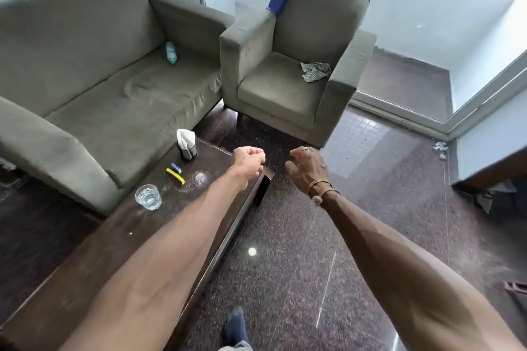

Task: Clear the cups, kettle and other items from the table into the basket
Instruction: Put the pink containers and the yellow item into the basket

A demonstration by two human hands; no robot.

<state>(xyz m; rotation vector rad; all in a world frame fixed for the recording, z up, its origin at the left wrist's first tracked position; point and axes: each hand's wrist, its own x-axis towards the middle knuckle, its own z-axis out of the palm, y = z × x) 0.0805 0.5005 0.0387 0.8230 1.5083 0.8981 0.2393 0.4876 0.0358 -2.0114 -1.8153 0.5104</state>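
Upright clear glass, perhaps part-filled, and fainter second glass apart on dark table

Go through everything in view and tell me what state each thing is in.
Near glass: upright, seems to hold water.
Far glass: upright, looks empty.
Napkin holder: upright, stocked.
Bottle: lying on sofa.
Cloth: crumpled on armchair.
Left hand: fist, empty.
Right hand: loosely open, empty.
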